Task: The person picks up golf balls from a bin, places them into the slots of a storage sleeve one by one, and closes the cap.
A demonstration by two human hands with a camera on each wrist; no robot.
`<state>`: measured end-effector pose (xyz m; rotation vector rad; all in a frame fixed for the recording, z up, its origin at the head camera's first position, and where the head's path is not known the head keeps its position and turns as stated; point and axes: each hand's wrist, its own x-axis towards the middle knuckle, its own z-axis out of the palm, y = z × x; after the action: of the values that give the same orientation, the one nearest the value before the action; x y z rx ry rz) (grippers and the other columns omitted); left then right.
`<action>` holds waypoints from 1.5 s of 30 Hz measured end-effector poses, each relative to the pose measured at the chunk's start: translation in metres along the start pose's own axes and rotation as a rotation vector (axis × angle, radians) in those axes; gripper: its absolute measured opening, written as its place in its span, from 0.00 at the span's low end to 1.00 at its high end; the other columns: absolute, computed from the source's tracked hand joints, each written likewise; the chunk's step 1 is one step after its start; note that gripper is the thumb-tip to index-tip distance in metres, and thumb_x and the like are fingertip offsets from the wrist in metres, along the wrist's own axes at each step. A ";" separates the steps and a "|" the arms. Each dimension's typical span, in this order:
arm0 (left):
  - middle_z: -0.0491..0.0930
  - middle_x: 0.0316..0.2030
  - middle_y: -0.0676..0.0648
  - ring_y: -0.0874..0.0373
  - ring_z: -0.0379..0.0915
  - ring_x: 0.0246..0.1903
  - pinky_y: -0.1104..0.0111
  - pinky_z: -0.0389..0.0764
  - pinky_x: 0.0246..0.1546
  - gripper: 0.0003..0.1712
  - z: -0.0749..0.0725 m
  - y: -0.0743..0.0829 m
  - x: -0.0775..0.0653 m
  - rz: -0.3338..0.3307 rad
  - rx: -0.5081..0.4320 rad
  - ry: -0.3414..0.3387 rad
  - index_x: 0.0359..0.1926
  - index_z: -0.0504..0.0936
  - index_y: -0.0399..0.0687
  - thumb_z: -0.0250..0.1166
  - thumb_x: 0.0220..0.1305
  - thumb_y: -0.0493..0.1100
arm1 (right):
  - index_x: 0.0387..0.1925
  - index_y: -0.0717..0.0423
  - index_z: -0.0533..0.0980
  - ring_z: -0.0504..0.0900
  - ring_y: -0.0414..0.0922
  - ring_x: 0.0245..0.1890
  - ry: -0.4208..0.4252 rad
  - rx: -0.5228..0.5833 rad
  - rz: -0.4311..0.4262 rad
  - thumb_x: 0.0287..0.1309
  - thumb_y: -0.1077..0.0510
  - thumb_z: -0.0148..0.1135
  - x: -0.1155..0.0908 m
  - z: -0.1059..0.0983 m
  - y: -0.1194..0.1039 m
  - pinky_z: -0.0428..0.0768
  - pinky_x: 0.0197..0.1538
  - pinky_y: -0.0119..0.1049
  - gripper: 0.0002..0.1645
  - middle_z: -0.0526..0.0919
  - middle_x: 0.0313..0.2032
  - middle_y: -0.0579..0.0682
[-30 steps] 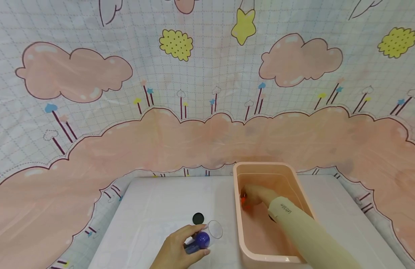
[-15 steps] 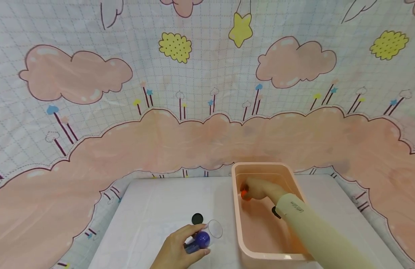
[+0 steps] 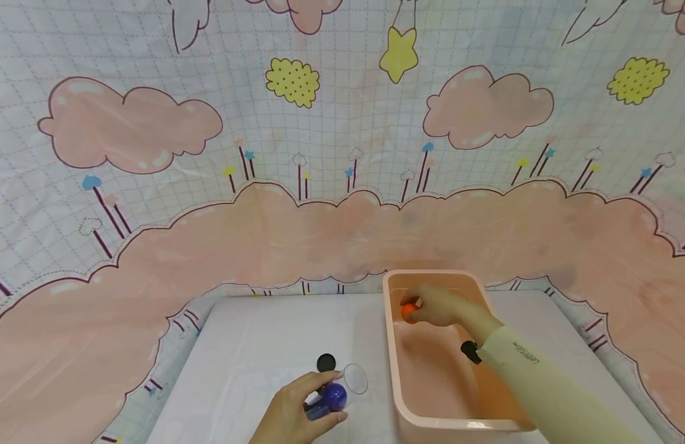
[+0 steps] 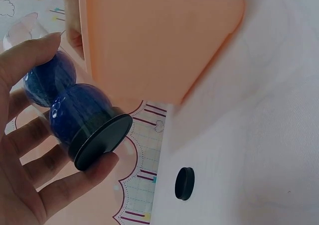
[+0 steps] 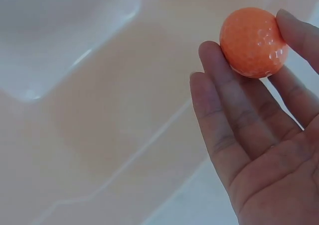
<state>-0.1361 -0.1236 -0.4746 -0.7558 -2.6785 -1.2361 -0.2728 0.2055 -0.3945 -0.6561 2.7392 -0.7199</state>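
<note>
My left hand [image 3: 298,404] grips a clear plastic tube [image 3: 356,378] lying tilted above the table, its round open end facing the bin. Inside the tube are two blue dimpled golf balls [image 4: 79,108], and a black cap [image 4: 103,141] closes the other end. Fingers and thumb wrap around the tube's sides. Within the peach bin, my right hand [image 3: 436,305] pinches an orange golf ball [image 5: 254,42] between thumb and fingertips, up off the bin floor near its far left wall. A loose black cap [image 3: 326,362] lies on the table just beyond the left hand.
The deep peach bin [image 3: 396,394] stands right of the left hand, its raised rim between the two hands. A white table [image 3: 264,333] lies beneath. Behind it hangs a cloud-patterned cloth [image 3: 331,234]. A small black piece [image 3: 471,352] sits at the right sleeve cuff.
My right hand has lifted the orange golf ball from the bin's left side, moving slightly up and right. The left hand and tube have stayed in place.
</note>
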 end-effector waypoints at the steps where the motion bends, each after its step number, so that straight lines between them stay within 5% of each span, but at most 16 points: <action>1: 0.80 0.40 0.60 0.72 0.71 0.35 0.78 0.77 0.26 0.31 0.000 0.000 0.000 -0.002 -0.003 -0.003 0.58 0.77 0.68 0.69 0.53 0.65 | 0.49 0.57 0.80 0.77 0.44 0.37 0.006 0.006 0.004 0.58 0.54 0.66 -0.002 -0.002 -0.002 0.78 0.43 0.38 0.18 0.83 0.41 0.48; 5: 0.80 0.41 0.61 0.72 0.71 0.36 0.77 0.77 0.29 0.31 0.000 0.000 0.000 -0.016 0.005 -0.008 0.58 0.76 0.69 0.69 0.53 0.65 | 0.49 0.53 0.80 0.79 0.44 0.38 0.035 0.033 -0.004 0.58 0.53 0.67 -0.013 -0.008 -0.010 0.79 0.44 0.39 0.17 0.83 0.45 0.47; 10: 0.80 0.42 0.61 0.71 0.72 0.38 0.77 0.79 0.32 0.32 -0.002 0.001 0.000 -0.058 0.007 -0.038 0.58 0.76 0.69 0.68 0.52 0.66 | 0.44 0.48 0.80 0.80 0.41 0.36 0.075 0.040 -0.082 0.59 0.53 0.66 -0.025 -0.012 -0.021 0.78 0.41 0.34 0.11 0.83 0.37 0.42; 15: 0.80 0.42 0.61 0.70 0.73 0.39 0.74 0.81 0.37 0.33 -0.003 0.002 0.001 -0.056 0.015 -0.040 0.58 0.76 0.67 0.67 0.52 0.68 | 0.49 0.46 0.80 0.80 0.39 0.39 0.128 0.010 -0.103 0.57 0.49 0.68 -0.039 -0.016 -0.036 0.80 0.41 0.31 0.18 0.83 0.43 0.39; 23: 0.80 0.44 0.60 0.70 0.73 0.40 0.72 0.82 0.37 0.32 -0.002 0.001 0.002 -0.051 0.019 -0.041 0.58 0.77 0.68 0.68 0.52 0.67 | 0.48 0.39 0.79 0.79 0.35 0.36 0.187 0.028 -0.140 0.57 0.47 0.68 -0.067 -0.018 -0.066 0.80 0.42 0.30 0.16 0.81 0.38 0.32; 34: 0.79 0.53 0.56 0.61 0.77 0.46 0.61 0.84 0.43 0.34 -0.004 0.006 0.005 -0.158 -0.027 -0.121 0.59 0.75 0.71 0.66 0.50 0.72 | 0.49 0.33 0.77 0.78 0.31 0.38 0.260 0.082 -0.236 0.55 0.42 0.67 -0.096 0.003 -0.092 0.81 0.44 0.31 0.18 0.80 0.40 0.29; 45: 0.79 0.54 0.56 0.59 0.78 0.46 0.65 0.85 0.40 0.35 -0.003 0.008 0.001 -0.128 -0.039 -0.116 0.59 0.75 0.69 0.66 0.51 0.70 | 0.51 0.32 0.77 0.78 0.31 0.39 0.286 0.202 -0.275 0.56 0.44 0.67 -0.101 0.040 -0.101 0.81 0.44 0.31 0.19 0.81 0.44 0.29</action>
<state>-0.1338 -0.1208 -0.4664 -0.6908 -2.8438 -1.3150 -0.1348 0.1589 -0.3654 -0.9600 2.7993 -1.2211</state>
